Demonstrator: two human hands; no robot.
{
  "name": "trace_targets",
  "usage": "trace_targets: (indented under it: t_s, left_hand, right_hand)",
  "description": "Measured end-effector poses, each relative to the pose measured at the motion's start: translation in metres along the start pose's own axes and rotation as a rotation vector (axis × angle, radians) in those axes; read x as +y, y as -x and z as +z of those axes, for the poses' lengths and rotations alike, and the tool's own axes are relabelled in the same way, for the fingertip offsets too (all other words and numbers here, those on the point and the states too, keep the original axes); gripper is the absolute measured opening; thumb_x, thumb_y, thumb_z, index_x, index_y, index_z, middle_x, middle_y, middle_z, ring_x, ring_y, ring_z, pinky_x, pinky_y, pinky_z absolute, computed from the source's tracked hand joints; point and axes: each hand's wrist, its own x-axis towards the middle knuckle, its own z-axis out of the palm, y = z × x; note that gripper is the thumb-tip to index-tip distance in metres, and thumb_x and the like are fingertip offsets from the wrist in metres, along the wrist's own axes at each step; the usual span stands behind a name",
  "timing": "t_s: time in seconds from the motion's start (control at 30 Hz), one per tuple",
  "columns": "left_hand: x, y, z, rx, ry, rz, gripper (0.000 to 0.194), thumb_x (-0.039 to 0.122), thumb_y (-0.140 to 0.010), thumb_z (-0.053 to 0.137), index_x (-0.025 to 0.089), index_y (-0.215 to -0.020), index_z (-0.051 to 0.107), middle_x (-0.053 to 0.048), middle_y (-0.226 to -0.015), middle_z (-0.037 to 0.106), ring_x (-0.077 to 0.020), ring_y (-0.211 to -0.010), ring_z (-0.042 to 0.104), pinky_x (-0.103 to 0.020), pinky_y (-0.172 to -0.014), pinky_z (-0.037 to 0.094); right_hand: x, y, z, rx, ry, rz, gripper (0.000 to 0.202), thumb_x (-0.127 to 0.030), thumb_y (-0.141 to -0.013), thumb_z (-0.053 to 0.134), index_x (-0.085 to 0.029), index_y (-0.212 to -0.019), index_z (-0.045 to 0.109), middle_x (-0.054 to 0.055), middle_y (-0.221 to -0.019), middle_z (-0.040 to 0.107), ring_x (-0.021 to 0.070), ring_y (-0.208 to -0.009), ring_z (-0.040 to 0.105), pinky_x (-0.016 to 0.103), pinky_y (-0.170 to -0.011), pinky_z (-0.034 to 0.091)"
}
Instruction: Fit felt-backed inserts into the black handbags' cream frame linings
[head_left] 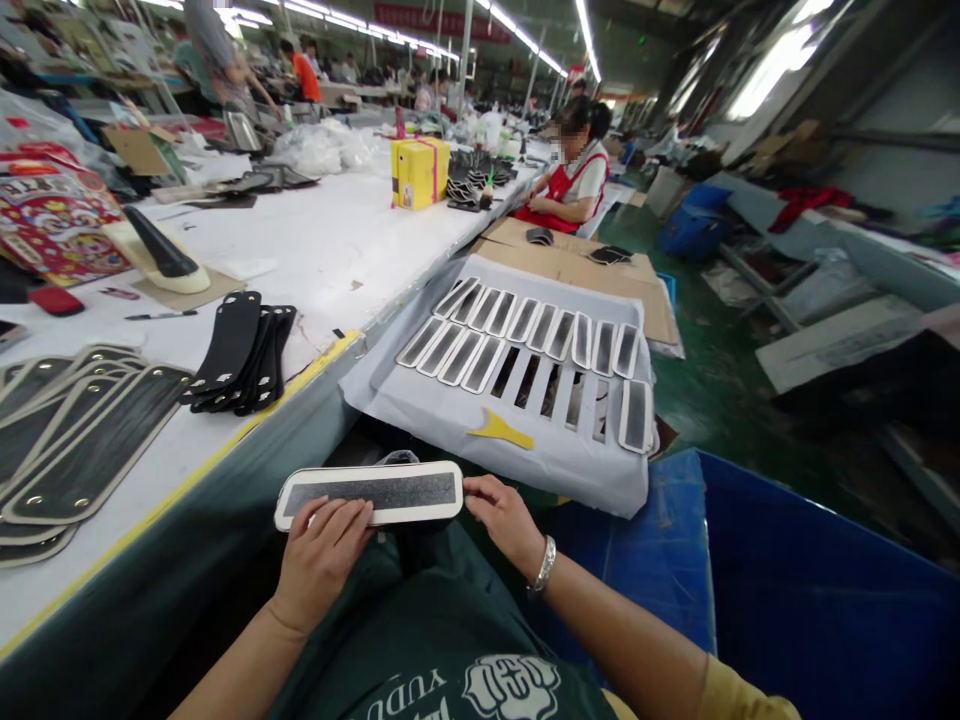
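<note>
A long rounded piece with a white border and dark centre [412, 492] lies level above the lap. My left hand [322, 555] rests on its near left part, fingers bent over the border and the dark centre. At the piece's right end, my right hand [506, 518] pinches the edge between thumb and index finger. Beyond, a white-covered board [577, 465] carries rows of similar white-edged pieces [484, 363], with several dark slots at the near side. A yellow forked tool [501, 430] lies on its cloth.
The white table [322, 250] on the left holds stacked black pieces [236, 350], larger dark panels [90, 445] and a yellow box [420, 172]. A blue bin [810, 590] stands at the right. A person in a red apron [566, 190] sits beyond the board.
</note>
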Motion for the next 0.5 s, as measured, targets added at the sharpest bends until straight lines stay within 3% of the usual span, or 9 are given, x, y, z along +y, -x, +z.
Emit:
trace_targets:
  t_s: [0.17, 0.23, 0.37, 0.43, 0.5]
  left_hand:
    - [0.002, -0.002, -0.001, -0.001, 0.014, -0.017, 0.024, 0.019, -0.083, 0.059, 0.019, -0.107, 0.062, -0.005, -0.097, 0.069, -0.0200, -0.089, 0.062, -0.041, -0.092, 0.041]
    - [0.003, -0.004, -0.002, -0.001, 0.019, -0.022, 0.023, 0.019, -0.083, 0.060, 0.019, -0.107, 0.062, -0.005, -0.096, 0.069, -0.0199, -0.089, 0.062, -0.042, -0.092, 0.041]
    - [0.004, -0.006, -0.004, -0.006, 0.022, -0.016, 0.022, 0.017, -0.083, 0.060, 0.017, -0.105, 0.062, -0.005, -0.096, 0.069, -0.0207, -0.089, 0.061, -0.043, -0.091, 0.042]
    - [0.003, -0.006, -0.003, -0.014, 0.013, -0.001, 0.022, 0.017, -0.083, 0.059, 0.016, -0.105, 0.062, -0.006, -0.098, 0.068, -0.0215, -0.089, 0.060, -0.044, -0.091, 0.042]
    - [0.001, -0.004, -0.001, -0.032, 0.006, 0.030, 0.024, 0.016, -0.083, 0.060, 0.015, -0.106, 0.061, -0.008, -0.103, 0.067, -0.0224, -0.091, 0.060, -0.045, -0.091, 0.042]
  right_hand:
    - [0.000, -0.020, -0.006, 0.065, 0.174, 0.010, 0.011, -0.025, -0.078, 0.055, -0.019, -0.085, 0.059, 0.002, -0.082, 0.060, 0.0146, -0.070, 0.057, 0.030, -0.069, 0.049]
    - [0.002, -0.029, -0.010, -0.072, 0.195, 0.163, 0.013, -0.029, -0.077, 0.057, -0.018, -0.082, 0.052, 0.000, -0.070, 0.059, 0.0128, -0.056, 0.057, 0.027, -0.056, 0.049]
    - [0.006, -0.043, -0.016, -0.502, 0.107, 0.403, 0.019, -0.033, -0.084, 0.049, -0.019, -0.073, 0.045, -0.002, -0.061, 0.057, 0.0113, -0.045, 0.059, 0.021, -0.041, 0.047]
    - [0.005, -0.045, -0.017, -0.583, 0.069, 0.424, 0.018, -0.029, -0.086, 0.045, -0.018, -0.071, 0.045, -0.001, -0.062, 0.057, 0.0110, -0.045, 0.059, 0.020, -0.040, 0.047]
    - [0.001, -0.046, -0.018, -0.585, 0.051, 0.416, 0.016, -0.024, -0.086, 0.041, -0.017, -0.071, 0.045, -0.001, -0.061, 0.057, 0.0104, -0.043, 0.058, 0.020, -0.039, 0.047]
